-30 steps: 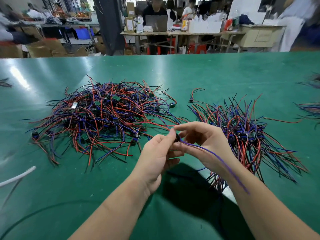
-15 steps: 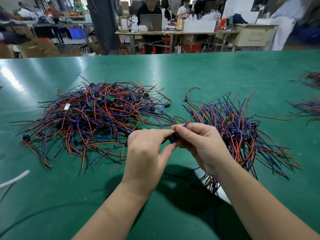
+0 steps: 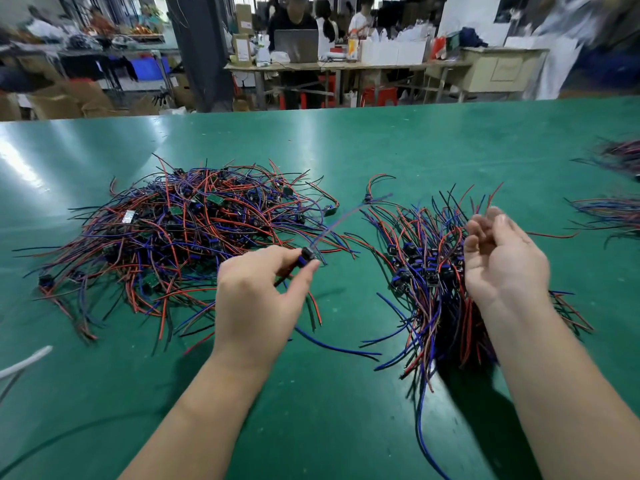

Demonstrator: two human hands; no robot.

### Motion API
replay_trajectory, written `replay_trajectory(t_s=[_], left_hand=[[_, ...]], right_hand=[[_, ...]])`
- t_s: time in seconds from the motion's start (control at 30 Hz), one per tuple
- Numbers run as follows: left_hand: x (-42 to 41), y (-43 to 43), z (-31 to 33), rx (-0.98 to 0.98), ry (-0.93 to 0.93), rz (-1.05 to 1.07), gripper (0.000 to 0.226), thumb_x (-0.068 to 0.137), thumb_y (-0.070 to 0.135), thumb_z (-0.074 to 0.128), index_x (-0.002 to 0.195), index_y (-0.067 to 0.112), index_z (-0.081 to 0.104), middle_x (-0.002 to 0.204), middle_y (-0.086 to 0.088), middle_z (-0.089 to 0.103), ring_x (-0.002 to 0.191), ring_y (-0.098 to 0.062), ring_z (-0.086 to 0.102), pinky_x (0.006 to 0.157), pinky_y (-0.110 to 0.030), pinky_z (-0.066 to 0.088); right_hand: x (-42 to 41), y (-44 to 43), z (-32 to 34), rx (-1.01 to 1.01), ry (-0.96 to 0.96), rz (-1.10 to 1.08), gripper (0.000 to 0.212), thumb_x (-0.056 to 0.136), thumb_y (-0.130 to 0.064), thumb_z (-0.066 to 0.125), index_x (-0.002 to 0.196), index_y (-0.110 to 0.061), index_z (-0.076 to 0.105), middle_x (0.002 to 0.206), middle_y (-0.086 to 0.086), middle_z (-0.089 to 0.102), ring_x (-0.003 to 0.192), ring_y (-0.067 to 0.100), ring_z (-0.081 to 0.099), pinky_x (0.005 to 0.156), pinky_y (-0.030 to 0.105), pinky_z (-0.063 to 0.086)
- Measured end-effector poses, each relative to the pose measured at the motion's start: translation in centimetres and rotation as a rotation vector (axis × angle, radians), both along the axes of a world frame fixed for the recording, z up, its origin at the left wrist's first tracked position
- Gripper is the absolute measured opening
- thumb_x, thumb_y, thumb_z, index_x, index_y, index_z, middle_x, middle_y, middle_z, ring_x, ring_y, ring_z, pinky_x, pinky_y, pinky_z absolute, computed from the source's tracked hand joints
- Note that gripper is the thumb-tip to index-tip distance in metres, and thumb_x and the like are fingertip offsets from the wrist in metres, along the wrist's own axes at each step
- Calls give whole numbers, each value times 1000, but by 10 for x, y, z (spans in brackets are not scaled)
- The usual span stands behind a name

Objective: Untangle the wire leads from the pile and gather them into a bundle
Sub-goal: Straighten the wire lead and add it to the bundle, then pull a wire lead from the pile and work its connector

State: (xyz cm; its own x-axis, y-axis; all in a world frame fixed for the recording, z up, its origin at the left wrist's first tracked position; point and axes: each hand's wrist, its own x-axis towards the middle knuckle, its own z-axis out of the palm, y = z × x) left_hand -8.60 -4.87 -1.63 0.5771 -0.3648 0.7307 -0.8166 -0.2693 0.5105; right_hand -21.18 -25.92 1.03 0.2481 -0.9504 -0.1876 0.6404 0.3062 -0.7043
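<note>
- At a green tabletop (image 3: 381, 143), my left hand (image 3: 258, 299) pinches one wire lead (image 3: 307, 256) by its small dark plug (image 3: 304, 253), thumb and forefinger closed on it, between the two heaps.
- My right hand (image 3: 502, 261) hangs open, fingers loosely spread and holding nothing, over the gathered bundle (image 3: 426, 271) on the right side of the tabletop.
- The tangled pile (image 3: 180, 233) of red, blue and black leads sprawls on the left side, back from the near edge, its fringe just beside my left hand.
- The lead looks light and limp: thin wires that bend and snag on neighbours. The plug is its one firm part, so I judge that the best hold, drawing slowly so caught wires slip free rather than drag the pile.
- Whether the blue strand (image 3: 332, 345) trailing towards the near edge belongs to this lead, I cannot tell.
</note>
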Motion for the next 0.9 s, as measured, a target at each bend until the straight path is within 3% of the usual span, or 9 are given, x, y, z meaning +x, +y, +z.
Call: replay_trajectory(t_s=[0.13, 0.23, 0.3, 0.4, 0.5, 0.57, 0.7, 0.8, 0.9], left_hand=[[0, 0, 0, -32, 85, 15, 19, 75, 31, 74, 82, 13, 71, 76, 7, 69, 66, -11, 64, 72, -39, 54], [-5, -3, -2, -13, 93, -2, 19, 74, 31, 76, 80, 14, 71, 75, 8, 70, 65, -10, 63, 70, -35, 52], [-9, -5, -5, 2, 118, -55, 17, 72, 24, 79, 83, 15, 72, 77, 8, 70, 67, -8, 61, 70, -30, 50], [-16, -8, -7, 81, 137, -205, 26, 67, 21, 76, 92, 17, 72, 81, 9, 70, 69, -4, 58, 73, -20, 47], [-20, -9, -7, 215, 115, -356, 43, 73, 34, 74, 110, 12, 70, 99, 7, 71, 81, -4, 61, 81, -18, 47], [-18, -9, -7, 309, 71, -307, 43, 79, 41, 67, 111, 12, 70, 105, 3, 71, 91, -11, 63, 88, -27, 47], [6, -2, -10, 466, 144, 33, 36, 92, 36, 56, 125, 22, 60, 127, 2, 59, 117, -22, 51, 101, -39, 39], [26, 9, -17, 701, 269, 313, 47, 92, 40, 50, 139, 34, 42, 145, -5, 41, 130, -27, 36, 106, -42, 30], [38, 15, -23, 810, 355, 353, 49, 92, 43, 52, 139, 36, 39, 136, -7, 48, 125, -31, 41, 102, -43, 35]], right_hand=[[16, 21, -1, -6, 133, 251, 15, 94, -8, 49, 84, -9, 60, 58, 3, 60, 46, 10, 54, 43, 16, 40], [27, 55, -8, -349, 275, 610, 5, 86, -14, 65, 86, -11, 61, 63, 3, 68, 50, 12, 60, 43, 16, 42], [31, 74, -19, -634, 322, 733, 15, 77, -13, 75, 87, -16, 64, 71, 0, 70, 61, 12, 64, 51, 19, 48], [33, 83, -26, -826, 404, 629, 17, 75, -5, 76, 79, -15, 63, 69, -2, 67, 65, 12, 61, 60, 24, 50], [29, 68, -20, -727, 395, 495, 14, 80, 0, 70, 77, -13, 66, 65, -2, 68, 62, 9, 64, 54, 19, 50], [23, 52, -12, -635, 383, 416, 12, 82, -3, 69, 77, -13, 68, 65, -1, 69, 61, 9, 65, 51, 16, 48], [5, 16, 1, -616, 485, 155, 13, 84, -13, 66, 72, -17, 69, 60, -6, 67, 56, 7, 60, 50, 18, 47], [-8, -5, 0, -766, 953, 37, 10, 82, -20, 63, 78, -16, 72, 63, -5, 66, 63, 16, 62, 64, 30, 51], [-14, -12, -3, -935, 1358, -11, 14, 81, -17, 61, 87, -18, 73, 67, 5, 60, 66, 26, 52, 65, 28, 38]])
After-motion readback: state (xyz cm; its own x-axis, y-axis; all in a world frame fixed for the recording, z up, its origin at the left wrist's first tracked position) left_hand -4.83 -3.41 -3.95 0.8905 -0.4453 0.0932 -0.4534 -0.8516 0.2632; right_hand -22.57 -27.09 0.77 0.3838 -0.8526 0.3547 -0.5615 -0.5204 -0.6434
